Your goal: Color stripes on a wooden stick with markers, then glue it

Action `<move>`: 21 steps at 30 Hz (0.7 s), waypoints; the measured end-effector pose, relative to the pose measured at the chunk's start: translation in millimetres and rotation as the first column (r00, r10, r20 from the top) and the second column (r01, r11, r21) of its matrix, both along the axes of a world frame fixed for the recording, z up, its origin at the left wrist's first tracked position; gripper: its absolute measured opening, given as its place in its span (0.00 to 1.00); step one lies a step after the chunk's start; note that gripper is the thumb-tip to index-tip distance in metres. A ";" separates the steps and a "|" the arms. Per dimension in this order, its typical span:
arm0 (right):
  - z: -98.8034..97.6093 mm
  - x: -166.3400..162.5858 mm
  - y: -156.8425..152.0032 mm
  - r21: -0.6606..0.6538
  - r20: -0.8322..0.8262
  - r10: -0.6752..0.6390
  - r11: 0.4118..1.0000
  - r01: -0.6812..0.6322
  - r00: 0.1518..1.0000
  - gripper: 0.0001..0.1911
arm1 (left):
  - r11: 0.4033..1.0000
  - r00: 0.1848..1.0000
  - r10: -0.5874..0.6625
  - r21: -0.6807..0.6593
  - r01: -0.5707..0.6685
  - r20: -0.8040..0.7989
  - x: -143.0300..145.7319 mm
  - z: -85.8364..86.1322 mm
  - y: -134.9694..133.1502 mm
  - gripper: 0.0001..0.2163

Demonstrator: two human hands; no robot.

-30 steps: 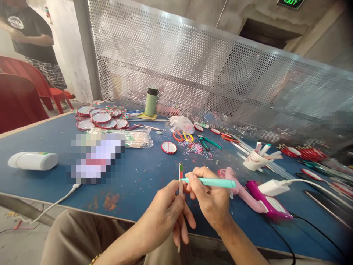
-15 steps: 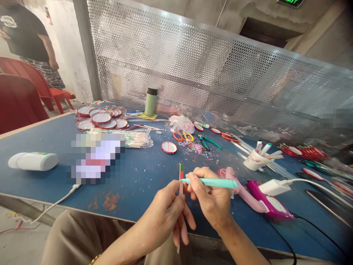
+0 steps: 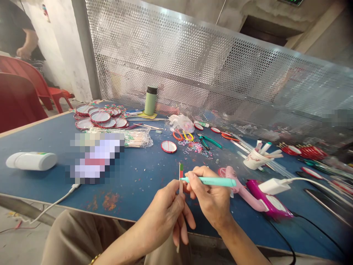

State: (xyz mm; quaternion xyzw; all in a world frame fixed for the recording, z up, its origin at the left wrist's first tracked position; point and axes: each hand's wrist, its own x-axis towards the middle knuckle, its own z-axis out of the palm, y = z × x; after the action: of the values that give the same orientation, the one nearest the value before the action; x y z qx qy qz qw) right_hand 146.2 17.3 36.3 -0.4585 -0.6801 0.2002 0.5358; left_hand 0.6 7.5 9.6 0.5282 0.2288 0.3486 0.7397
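Upright between the fingers of my left hand (image 3: pixel 165 209) is a thin wooden stick (image 3: pixel 181 186), coloured green and red at its top. My right hand (image 3: pixel 211 200) grips a turquoise marker (image 3: pixel 212 181), its tip at the stick just below the red band. Both hands hover over the table's near edge, close together. Beyond them lies a small round red-rimmed disc (image 3: pixel 168 147), with a pile of coloured clips (image 3: pixel 194 148) beside it.
Red-rimmed discs (image 3: pixel 100 117) are piled back left, near a green bottle (image 3: pixel 150 102). A paper cup (image 3: pixel 255 159) holds markers. At right, a pink glue gun (image 3: pixel 242 191) lies by a magenta power strip (image 3: pixel 271 202). A white bottle (image 3: pixel 31 161) lies left; a perforated metal screen (image 3: pixel 176 62) stands behind.
The person at the far left has shifted left, with the arm now bent. My hands, the stick and the marker look almost unchanged.
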 end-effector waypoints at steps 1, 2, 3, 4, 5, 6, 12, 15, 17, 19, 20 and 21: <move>0.1 0.0 -0.2 -0.001 0.003 0.000 1.000 0.000 1.000 0.15 | 1.000 1.000 -0.002 0.000 0.002 -0.001 -0.1 0.0 0.0 0.14; 0.0 0.1 -0.4 0.001 0.006 0.000 1.000 0.000 1.000 0.15 | 1.000 1.000 -0.004 -0.001 0.004 -0.001 -0.3 -0.1 0.0 0.14; -0.2 0.2 -0.7 0.001 0.006 -0.001 1.000 0.001 1.000 0.15 | 1.000 1.000 -0.005 -0.003 0.005 -0.001 -0.4 -0.3 -0.1 0.14; -0.6 0.3 -0.9 0.001 0.002 -0.003 1.000 0.003 1.000 0.15 | 1.000 1.000 -0.006 -0.005 0.006 -0.001 -0.4 -0.6 -0.1 0.13; -1.1 0.4 -1.0 0.002 -0.006 -0.007 1.000 0.007 1.000 0.15 | 1.000 1.000 -0.007 -0.006 0.007 -0.001 -0.5 -0.9 -0.2 0.13; -1.7 0.5 -1.1 0.004 -0.016 -0.010 1.000 0.010 1.000 0.15 | 1.000 1.000 -0.007 -0.006 0.007 0.000 -0.4 -1.2 -0.4 0.13; -1.7 0.0 -0.7 -0.012 -0.022 0.003 1.000 -0.004 1.000 0.14 | 1.000 1.000 0.002 -0.003 -0.002 0.003 0.0 -1.7 -0.8 0.12; 0.2 -0.4 -0.7 -0.005 -0.015 0.007 1.000 -0.007 1.000 0.15 | 1.000 1.000 0.003 0.001 -0.003 0.003 -0.3 -1.6 -0.5 0.12; 1.0 -0.5 -0.7 -0.007 -0.009 0.007 1.000 -0.007 1.000 0.16 | 1.000 1.000 0.001 0.002 -0.001 0.001 -0.7 -1.6 -0.4 0.13; 0.7 -0.4 -0.7 -0.011 -0.015 0.002 1.000 -0.003 1.000 0.16 | 1.000 1.000 -0.003 -0.003 0.003 -0.001 -1.1 -1.6 -0.5 0.13; 0.2 -0.3 -0.6 -0.011 -0.023 0.000 1.000 0.000 1.000 0.16 | 1.000 1.000 -0.004 -0.005 0.004 -0.001 -1.1 -1.6 -0.6 0.13; -0.6 -0.1 -0.4 -0.009 -0.032 -0.003 1.000 0.002 0.999 0.16 | 1.000 1.000 -0.004 -0.005 0.004 -0.001 -1.1 -1.5 -0.7 0.13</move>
State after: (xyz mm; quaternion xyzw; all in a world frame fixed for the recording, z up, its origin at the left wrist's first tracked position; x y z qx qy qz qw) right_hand 146.1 16.9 35.7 -0.4585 -0.6701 0.2100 0.5447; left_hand -0.4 6.7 8.1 0.5270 0.2290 0.3461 0.7417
